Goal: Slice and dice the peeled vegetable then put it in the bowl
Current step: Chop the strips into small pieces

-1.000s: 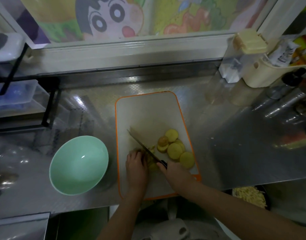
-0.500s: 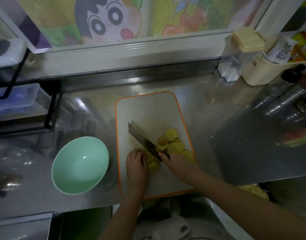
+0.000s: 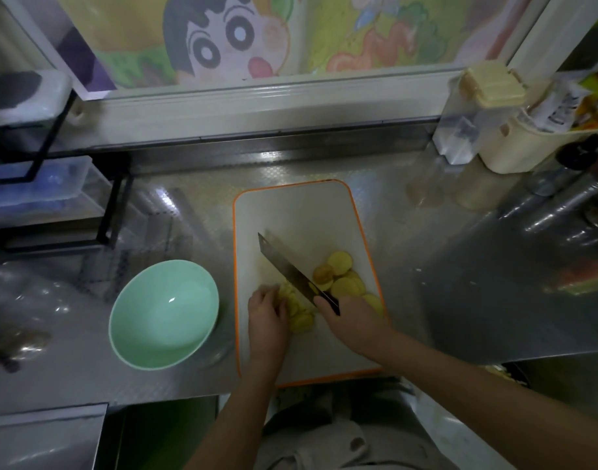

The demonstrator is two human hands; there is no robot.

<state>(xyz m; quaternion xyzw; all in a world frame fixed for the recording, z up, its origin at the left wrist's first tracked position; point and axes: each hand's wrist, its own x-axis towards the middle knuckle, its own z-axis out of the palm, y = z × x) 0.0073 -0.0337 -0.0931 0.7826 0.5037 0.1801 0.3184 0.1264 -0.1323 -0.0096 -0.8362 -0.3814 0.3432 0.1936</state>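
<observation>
Head view, dim light.

Cutting board (image 3: 290,212), white with an orange rim, is lying at the middle of the surface (image 3: 460,300), its near end reaching the near edge.

Left hand (image 3: 268,317) is resting on the near half of the board; fingers are curling down over the vegetable (image 3: 299,313), a yellow, partly sliced piece, and holding it in place; the slices on it are leaning together just right of the fingertips.

Right hand (image 3: 351,320) is gripping the dark handle of the knife (image 3: 287,269); the wide blade is running diagonally from this hand toward the far left, flat side tilting up to the camera; the heel of the blade is sitting at the right side of the vegetable; cannot tell whether the edge is touching the board.

Round slices (image 3: 341,276) are lying in a loose overlapping pile along the right edge of the board, just behind the knife and right hand.

Bowl (image 3: 189,276), pale green, is standing on the surface just left of the board, toward the near edge, apart from both hands.

Clear container with a cream lid (image 3: 473,110) is standing at the far right corner; a black rack (image 3: 114,212) with plastic trays is standing at the far left.
</observation>
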